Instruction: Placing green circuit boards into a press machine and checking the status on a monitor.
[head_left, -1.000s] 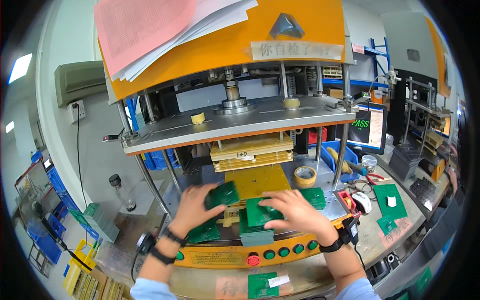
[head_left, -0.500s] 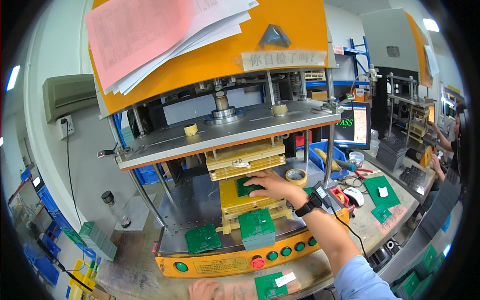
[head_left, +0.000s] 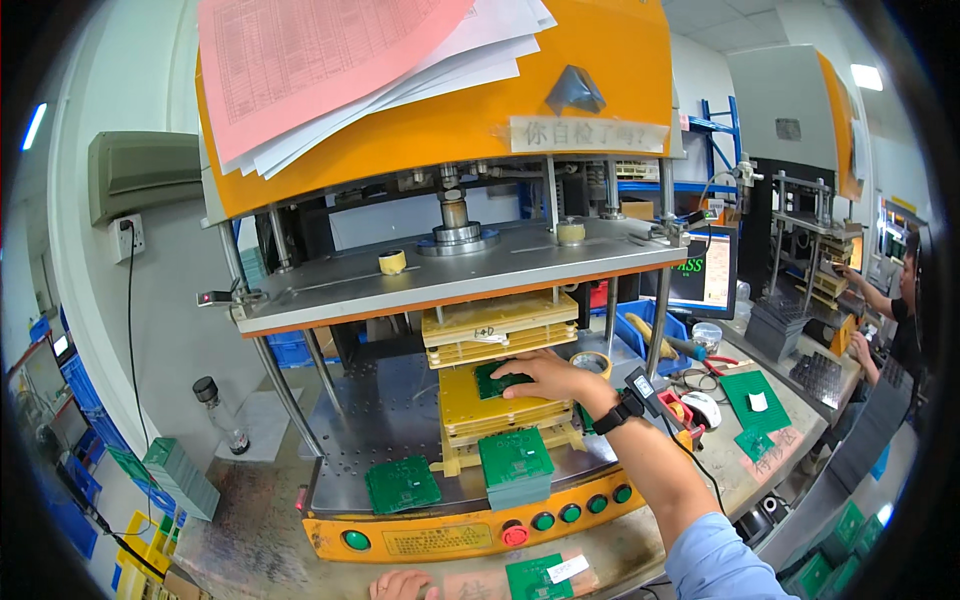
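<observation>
I have the right hand (head_left: 548, 378) over the fixture (head_left: 462, 408), fingers spread wide atop a green board (head_left: 488, 381), not closed round it. That board is on the fixture, beneath the fingertips; I judge placing nearly done, its exact seating hidden by my hand. The upper plates (head_left: 498, 340) sit above the hand, apart from the board, so no pressing yet. Nearer me than that hand, a stack (head_left: 516, 458) remains, with more boards (head_left: 402, 484) to its left. The left hand (head_left: 402, 584) is cut off below; its grip I can't tell.
</observation>
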